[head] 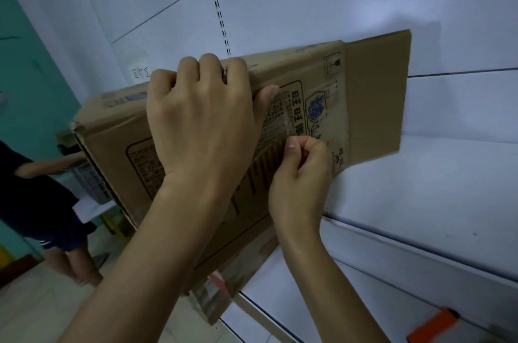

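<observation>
- The cardboard box [308,96] leans tilted against the white shelf [420,202], one flap [375,101] open to the right
- Our left hand [201,118] grips its upper edge, fingers curled over, covering much of the printed face
- Our right hand [302,171] pinches the clear tape [281,121] on that face
- At left, partly hidden by the box, a person in dark clothes [33,197] stands
</observation>
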### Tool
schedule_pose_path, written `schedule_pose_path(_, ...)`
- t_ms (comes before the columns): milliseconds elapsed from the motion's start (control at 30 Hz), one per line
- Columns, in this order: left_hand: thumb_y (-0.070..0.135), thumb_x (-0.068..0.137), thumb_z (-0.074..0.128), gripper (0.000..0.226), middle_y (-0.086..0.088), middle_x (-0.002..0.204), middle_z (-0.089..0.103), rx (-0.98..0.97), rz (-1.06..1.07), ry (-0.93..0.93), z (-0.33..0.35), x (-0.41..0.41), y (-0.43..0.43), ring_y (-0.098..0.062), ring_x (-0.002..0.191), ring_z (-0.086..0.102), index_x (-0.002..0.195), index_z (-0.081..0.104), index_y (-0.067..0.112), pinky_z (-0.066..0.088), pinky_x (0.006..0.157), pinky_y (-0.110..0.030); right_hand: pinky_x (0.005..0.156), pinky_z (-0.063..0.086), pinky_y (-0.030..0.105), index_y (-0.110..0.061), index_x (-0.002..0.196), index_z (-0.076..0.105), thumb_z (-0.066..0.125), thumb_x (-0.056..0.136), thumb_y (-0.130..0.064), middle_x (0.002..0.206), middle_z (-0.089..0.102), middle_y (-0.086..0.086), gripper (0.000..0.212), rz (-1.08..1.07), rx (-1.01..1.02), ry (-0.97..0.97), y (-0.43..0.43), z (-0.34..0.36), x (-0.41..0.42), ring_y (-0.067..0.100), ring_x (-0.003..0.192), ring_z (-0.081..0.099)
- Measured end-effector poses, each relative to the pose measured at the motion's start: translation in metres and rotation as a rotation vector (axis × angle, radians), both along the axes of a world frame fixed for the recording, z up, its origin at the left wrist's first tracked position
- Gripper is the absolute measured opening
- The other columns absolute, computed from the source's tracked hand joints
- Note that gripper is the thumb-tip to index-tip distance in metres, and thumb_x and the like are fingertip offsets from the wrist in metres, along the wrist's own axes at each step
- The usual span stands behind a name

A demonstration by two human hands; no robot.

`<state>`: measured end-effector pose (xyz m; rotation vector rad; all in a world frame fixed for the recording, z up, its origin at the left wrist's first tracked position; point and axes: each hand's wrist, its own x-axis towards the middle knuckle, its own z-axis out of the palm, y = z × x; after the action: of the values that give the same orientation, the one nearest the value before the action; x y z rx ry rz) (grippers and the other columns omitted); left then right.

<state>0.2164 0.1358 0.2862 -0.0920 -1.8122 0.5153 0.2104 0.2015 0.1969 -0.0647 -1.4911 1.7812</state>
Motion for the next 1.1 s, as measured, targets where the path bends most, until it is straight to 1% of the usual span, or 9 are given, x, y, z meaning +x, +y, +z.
schedule_pose_path(167,0.054,0.099,0.03,0.051,-0.008,0.078,0.059,-0.024,-0.023,0.014,0.0,-0.004,0.001,-0.029,0.073,0.054,0.087,0.057,0.013,0.035,0.067,-0.036,0.07,0.046,0.014,-0.027,0.096,0.059,0.056,0.094,-0.018,0.094,0.062,0.0,0.011,0.002,-0.147,0.093,0.001,-0.018,0.005,0.006,0.082,0.058)
schedule_pose_path(267,0.053,0.099,0.03,0.051,-0.01,0.078,0.058,-0.024,-0.053,0.013,-0.001,-0.007,0.001,-0.029,0.074,0.053,0.089,0.056,0.011,0.036,0.068,-0.038,0.077,0.048,0.013,-0.02,0.118,0.063,0.059,0.093,-0.017,0.108,0.058,-0.001,0.025,-0.031,-0.112,0.074,0.007,-0.022,0.001,0.004,0.093,0.06)
schedule_pose_path(467,0.052,0.098,0.031,0.049,-0.009,0.077,0.057,-0.045,-0.069,0.053,0.0,-0.01,0.002,-0.029,0.073,0.052,0.087,0.055,0.011,0.036,0.069,-0.038,0.077,0.053,0.044,-0.024,0.136,0.051,0.042,0.091,-0.036,0.112,0.047,-0.008,0.047,-0.188,0.175,0.064,-0.01,-0.029,0.005,0.021,0.095,0.056)
schedule_pose_path(533,0.053,0.099,0.029,0.05,-0.008,0.076,0.057,-0.069,-0.057,0.081,-0.001,-0.012,0.001,-0.028,0.072,0.051,0.085,0.054,0.012,0.036,0.068,-0.037,0.079,0.053,0.043,-0.023,0.131,0.056,0.046,0.09,-0.037,0.109,0.051,-0.008,0.045,-0.2,0.161,0.086,-0.008,-0.028,0.006,0.019,0.094,0.057)
schedule_pose_path(600,0.052,0.099,0.028,0.05,-0.007,0.075,0.056,-0.087,-0.056,0.103,-0.002,-0.013,0.0,-0.027,0.071,0.05,0.084,0.053,0.012,0.037,0.068,-0.036,0.082,0.053,0.029,-0.019,0.122,0.064,0.056,0.089,-0.03,0.103,0.057,-0.008,0.036,-0.208,0.147,0.102,-0.001,-0.023,0.005,0.012,0.091,0.06)
schedule_pose_path(700,0.053,0.098,0.03,0.048,-0.005,0.074,0.055,-0.096,-0.052,0.127,-0.003,-0.015,0.0,-0.026,0.07,0.05,0.082,0.053,0.014,0.038,0.069,-0.034,0.07,0.049,0.012,-0.015,0.101,0.073,0.068,0.086,-0.02,0.09,0.065,-0.008,0.017,-0.253,0.164,0.084,0.015,-0.014,0.0,0.003,0.081,0.063)
schedule_pose_path(900,0.056,0.093,0.034,0.044,0.001,0.07,0.051,-0.124,-0.026,0.162,-0.004,-0.019,0.003,-0.02,0.07,0.051,0.08,0.055,0.02,0.041,0.07,-0.031,0.062,0.055,0.033,-0.029,0.082,0.068,0.07,0.084,-0.024,0.071,0.066,-0.008,0.005,-0.194,0.198,-0.065,0.031,0.005,0.002,0.008,0.061,0.059)
schedule_pose_path(1000,0.057,0.091,0.035,0.043,0.001,0.068,0.041,-0.127,-0.018,0.16,-0.004,-0.019,0.004,-0.019,0.069,0.048,0.077,0.053,0.021,0.04,0.069,-0.03,0.067,0.056,0.037,-0.029,0.076,0.066,0.068,0.084,-0.025,0.069,0.066,-0.01,0.01,-0.122,0.285,-0.171,0.041,0.018,0.004,0.009,0.065,0.061)
schedule_pose_path(1100,0.058,0.089,0.039,0.041,0.002,0.07,0.053,-0.134,-0.036,0.138,-0.004,-0.02,0.006,-0.02,0.07,0.051,0.077,0.054,0.022,0.04,0.069,-0.028,0.075,0.056,0.044,-0.027,0.066,0.064,0.068,0.081,-0.026,0.065,0.064,-0.009,0.015,-0.064,0.376,-0.273,0.052,0.029,0.002,0.015,0.071,0.065)
